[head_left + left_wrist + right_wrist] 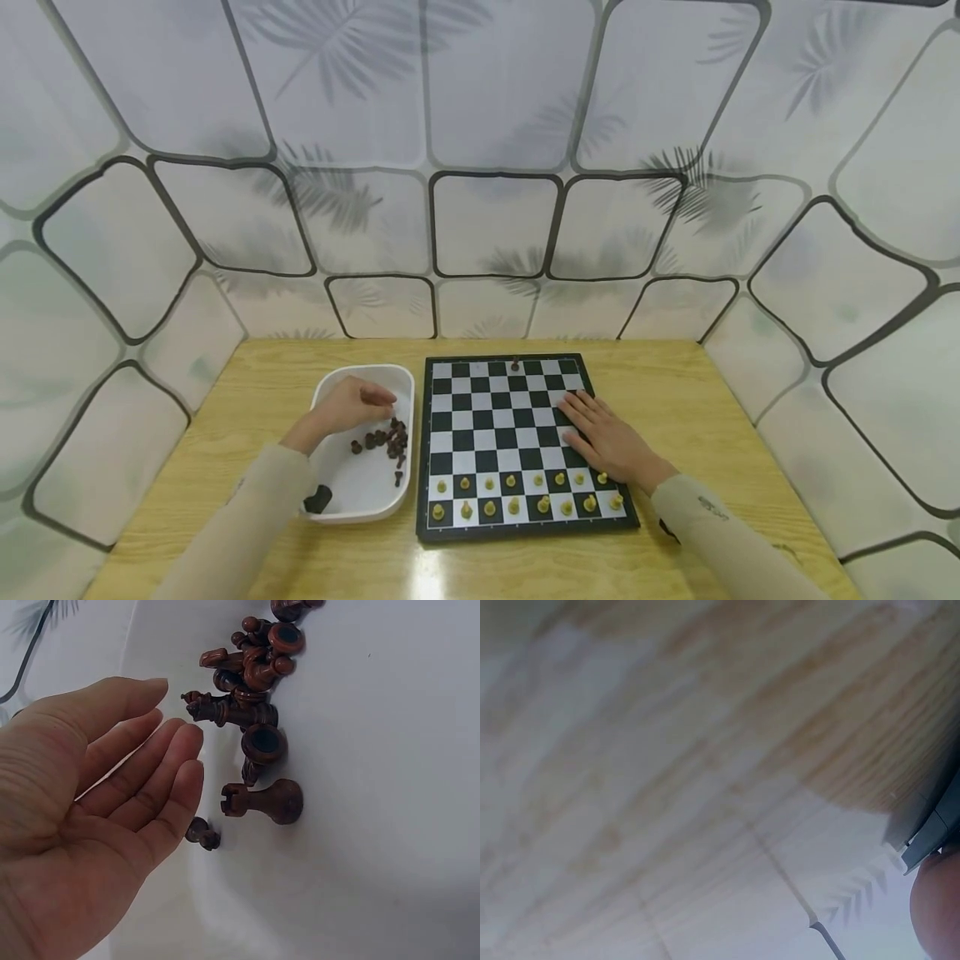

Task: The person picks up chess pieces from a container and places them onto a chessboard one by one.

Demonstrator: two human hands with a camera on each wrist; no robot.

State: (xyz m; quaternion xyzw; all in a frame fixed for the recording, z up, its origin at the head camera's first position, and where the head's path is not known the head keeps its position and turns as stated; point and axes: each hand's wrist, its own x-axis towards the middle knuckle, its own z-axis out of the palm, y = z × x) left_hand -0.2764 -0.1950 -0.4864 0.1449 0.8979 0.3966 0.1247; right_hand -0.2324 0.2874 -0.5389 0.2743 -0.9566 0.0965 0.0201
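Note:
My left hand (352, 404) hovers inside the white tub (330, 510), its fingers loosely bent and nothing between them. Dark brown chess pieces (392, 439) lie heaped along the tub's right side. Close to the fingertips in the left wrist view are a rook (270, 802) and a crowned piece (232, 714), both lying down. My right hand (611, 437) rests flat on the right edge of the chessboard (484, 440), fingers extended. One dark piece (515, 364) stands on the board's far row. Yellowish pieces (513, 505) fill the two nearest rows.
Beneath the tub and board is a light wooden table (712, 417). Patterned cloth walls (495, 225) enclose its back and sides. A small black object (318, 499) shows beside the left sleeve, over the tub's near corner. The right wrist view shows mostly blurred wood grain.

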